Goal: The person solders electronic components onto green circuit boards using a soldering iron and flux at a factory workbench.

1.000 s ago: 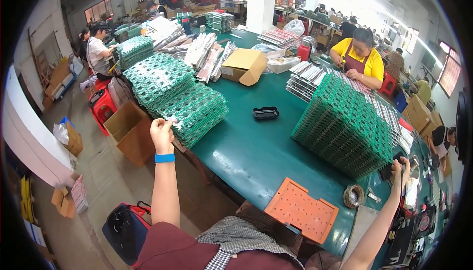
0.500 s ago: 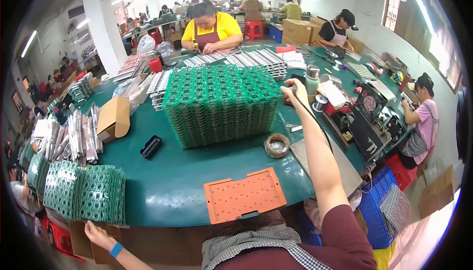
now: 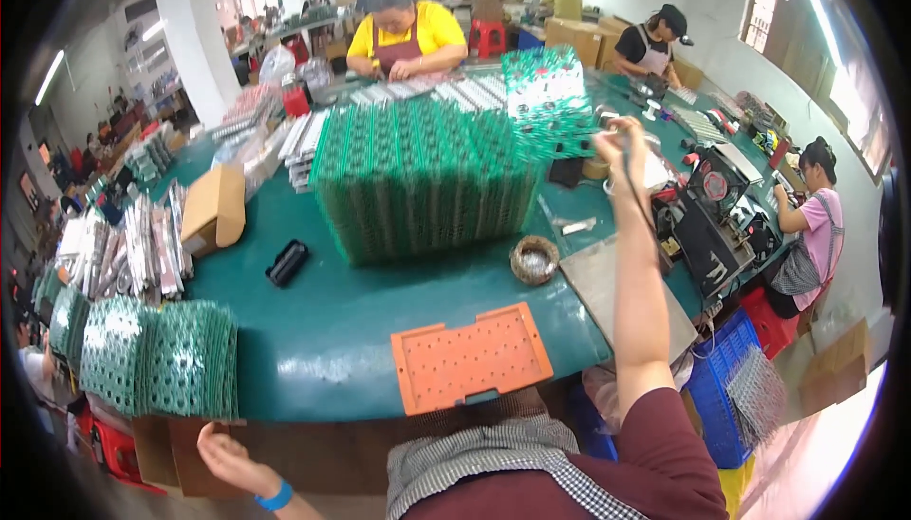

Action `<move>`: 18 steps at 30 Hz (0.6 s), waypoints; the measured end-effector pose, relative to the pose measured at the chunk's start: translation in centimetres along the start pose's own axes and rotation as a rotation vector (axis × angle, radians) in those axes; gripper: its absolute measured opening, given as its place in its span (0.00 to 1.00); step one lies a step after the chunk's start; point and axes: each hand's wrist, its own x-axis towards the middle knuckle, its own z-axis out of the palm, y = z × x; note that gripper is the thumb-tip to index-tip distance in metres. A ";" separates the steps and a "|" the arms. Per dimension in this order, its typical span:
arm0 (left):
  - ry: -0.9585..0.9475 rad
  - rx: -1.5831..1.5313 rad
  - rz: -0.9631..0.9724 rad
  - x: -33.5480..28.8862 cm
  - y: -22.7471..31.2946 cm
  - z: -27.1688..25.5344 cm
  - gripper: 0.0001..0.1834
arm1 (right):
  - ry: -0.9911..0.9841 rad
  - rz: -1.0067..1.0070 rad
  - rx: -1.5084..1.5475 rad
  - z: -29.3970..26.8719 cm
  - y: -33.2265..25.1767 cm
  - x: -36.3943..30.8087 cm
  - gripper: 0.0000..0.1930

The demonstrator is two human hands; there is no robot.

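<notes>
My right hand [image 3: 623, 145] is raised at the right of the tall stack of green circuit boards [image 3: 422, 193]. Its fingers pinch the lower right corner of a single green circuit board panel [image 3: 548, 93], which stands tilted up over the stack's far right part and is blurred by motion. Below the table's front edge at the left hovers my left hand [image 3: 231, 458], empty, with its fingers loosely apart. Close above it, at the table's edge, stands a row of green circuit board panels [image 3: 190, 359], apart from the hand.
In front of me lies an orange perforated tray [image 3: 472, 357]. Beyond it are a round coil-like dish [image 3: 534, 261], a grey plate [image 3: 631, 302] and a black case [image 3: 287, 263]. An opened cardboard box [image 3: 213, 210] sits left. Across the table works a person in yellow [image 3: 408, 36].
A circuit board panel has come up off the stack in my right hand, which moved up and right. My left hand has drawn right and down, away from the panels at the left edge.
</notes>
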 end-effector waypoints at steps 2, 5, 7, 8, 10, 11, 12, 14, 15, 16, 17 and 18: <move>-0.086 0.112 0.087 -2.2 -0.4 0.9 0.15 | -0.103 -0.289 -0.283 -2.2 -4.8 -2.9 0.15; -0.223 0.080 0.148 -4.8 0.7 3.2 0.16 | -0.301 -0.216 -0.267 -5.9 -10.5 -9.0 0.15; -0.328 0.058 0.127 -5.9 0.9 5.5 0.16 | -0.446 -0.244 -0.342 -6.0 -11.2 -12.2 0.13; -0.365 0.043 0.145 -6.3 0.9 6.1 0.16 | -0.536 -0.281 -0.427 -5.3 -10.8 -13.2 0.12; -0.401 0.046 0.121 -7.2 1.1 6.5 0.16 | -0.699 -0.287 -0.441 -3.0 -9.3 -14.6 0.11; -0.414 0.066 0.111 -7.6 1.1 6.5 0.16 | -0.754 -0.284 -0.428 -2.2 -8.1 -15.0 0.10; -0.411 0.071 0.110 -7.9 1.2 6.5 0.16 | -0.806 -0.372 -0.432 -1.5 -7.1 -15.0 0.10; -0.453 0.082 0.103 -8.3 1.4 6.1 0.15 | -0.865 -0.473 -0.401 -0.3 -5.8 -15.3 0.12; -0.454 0.090 0.103 -8.4 1.4 6.0 0.15 | -0.864 -0.473 -0.396 0.3 -5.3 -15.2 0.12; -0.452 0.095 0.106 -8.5 1.3 5.6 0.15 | -0.888 -0.533 -0.412 0.7 -4.8 -15.2 0.12; -0.458 0.090 0.092 -8.5 1.1 5.3 0.15 | -0.910 -0.593 -0.430 1.0 -4.5 -15.1 0.13; -0.466 0.084 0.079 -8.5 1.0 5.1 0.15 | -0.908 -0.591 -0.427 1.2 -4.3 -15.0 0.13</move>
